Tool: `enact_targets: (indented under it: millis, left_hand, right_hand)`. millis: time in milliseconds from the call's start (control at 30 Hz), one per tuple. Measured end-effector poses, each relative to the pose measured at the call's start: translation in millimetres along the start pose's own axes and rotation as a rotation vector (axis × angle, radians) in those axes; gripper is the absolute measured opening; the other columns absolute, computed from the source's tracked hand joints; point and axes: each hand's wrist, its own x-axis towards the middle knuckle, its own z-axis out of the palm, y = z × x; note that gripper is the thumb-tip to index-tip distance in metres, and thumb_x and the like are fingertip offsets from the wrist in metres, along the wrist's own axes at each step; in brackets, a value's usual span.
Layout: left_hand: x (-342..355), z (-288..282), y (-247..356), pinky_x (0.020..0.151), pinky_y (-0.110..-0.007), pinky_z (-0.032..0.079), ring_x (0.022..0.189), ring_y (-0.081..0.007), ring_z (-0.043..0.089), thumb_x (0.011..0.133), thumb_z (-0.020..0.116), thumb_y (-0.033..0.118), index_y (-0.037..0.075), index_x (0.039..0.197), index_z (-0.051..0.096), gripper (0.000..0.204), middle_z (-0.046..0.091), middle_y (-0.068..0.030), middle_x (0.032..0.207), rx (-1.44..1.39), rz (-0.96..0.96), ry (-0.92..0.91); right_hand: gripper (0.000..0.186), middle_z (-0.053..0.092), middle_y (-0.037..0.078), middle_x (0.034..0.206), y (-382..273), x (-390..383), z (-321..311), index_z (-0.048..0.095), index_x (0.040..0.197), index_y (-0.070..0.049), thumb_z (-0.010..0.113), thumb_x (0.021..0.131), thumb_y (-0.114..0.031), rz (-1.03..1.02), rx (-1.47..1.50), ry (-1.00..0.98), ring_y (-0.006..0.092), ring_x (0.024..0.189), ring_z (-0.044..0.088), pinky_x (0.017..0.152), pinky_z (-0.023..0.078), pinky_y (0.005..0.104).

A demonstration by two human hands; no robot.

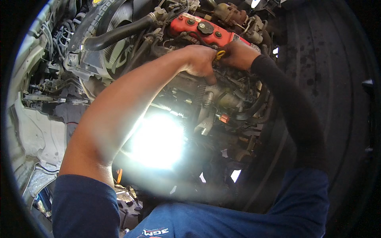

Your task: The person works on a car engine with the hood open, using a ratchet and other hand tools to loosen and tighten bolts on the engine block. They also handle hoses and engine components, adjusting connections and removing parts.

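Both my arms reach over an open engine. My left hand (200, 63) is bent in just below the red valve cover (183, 26), its thumb pointing down and its other fingers mostly hidden. Beside it, my right hand (239, 55) has its fingers curled inward at the cover's lower right edge. A yellow loop handle (219, 54), like a dipstick's, shows between the two hands, close to the right fingers. Both hands look closed, but what is inside their grip is hidden. A black oil filler cap (205, 27) sits on the valve cover.
A thick black hose (119, 38) runs to the radiator side at upper left. Below the hands are pipes, wiring and an orange connector (224, 118). A very bright work light (156, 141) glares under my left forearm. A dark ribbed surface (317, 79) stretches along the right.
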Motion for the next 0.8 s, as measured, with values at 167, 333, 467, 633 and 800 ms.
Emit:
enact_targets:
  millis: [167, 333, 467, 633, 800]
  left_hand:
    - [2.5, -0.8, 4.3, 0.094, -0.044, 0.054, 0.109, -0.0335, 0.071, 0.064, 0.090, 0.039, 0.000, 0.113, 0.074, 0.064, 0.075, -0.0214, 0.114, 0.022, -0.048, -0.002]
    - [-0.4, 4.6, -2.5, 0.091, -0.046, 0.053, 0.106, -0.0385, 0.069, 0.062, 0.089, 0.031, 0.001, 0.115, 0.070, 0.064, 0.073, -0.0230, 0.108, -0.075, 0.060, 0.074]
    - [2.5, 6.4, -5.6, 0.092, -0.046, 0.053, 0.107, -0.0387, 0.069, 0.063, 0.089, 0.030, 0.001, 0.119, 0.068, 0.066, 0.073, -0.0231, 0.109, -0.045, 0.056, 0.071]
    - [5.4, 5.7, -5.6, 0.094, -0.047, 0.053, 0.109, -0.0395, 0.069, 0.063, 0.089, 0.031, 0.000, 0.120, 0.067, 0.069, 0.072, -0.0241, 0.112, 0.001, 0.011, 0.056]
    - [2.3, 6.4, -3.7, 0.095, -0.046, 0.053, 0.111, -0.0400, 0.068, 0.062, 0.090, 0.033, -0.002, 0.121, 0.066, 0.072, 0.072, -0.0254, 0.113, 0.004, 0.018, 0.103]
  right_hand:
    - [0.046, 0.076, 0.022, 0.096, -6.3, -10.6, -10.9, 0.077, 0.108, -0.002, 0.077, 0.086, -0.042, 0.020, 0.016, 0.003, 0.0354, 0.089, 0.074, 0.082, 0.057, 0.0457]
    - [0.044, 0.076, 0.021, 0.098, -12.2, -7.1, -23.6, 0.077, 0.110, -0.003, 0.075, 0.087, -0.040, 0.026, -0.064, -0.114, 0.0359, 0.091, 0.074, 0.083, 0.058, 0.0460]
    - [0.047, 0.076, 0.021, 0.100, -9.3, -3.6, -17.5, 0.076, 0.112, -0.002, 0.075, 0.087, -0.042, -0.010, -0.120, -0.072, 0.0371, 0.093, 0.074, 0.084, 0.058, 0.0474]
    - [0.050, 0.075, 0.021, 0.100, -1.6, 0.9, -5.6, 0.076, 0.110, -0.001, 0.075, 0.086, -0.046, -0.024, -0.143, 0.001, 0.0378, 0.093, 0.073, 0.084, 0.058, 0.0481]
    - [0.048, 0.075, 0.021, 0.094, -1.4, 1.3, -2.3, 0.077, 0.106, -0.002, 0.076, 0.085, -0.045, 0.011, -0.079, 0.009, 0.0373, 0.088, 0.073, 0.083, 0.058, 0.0472]
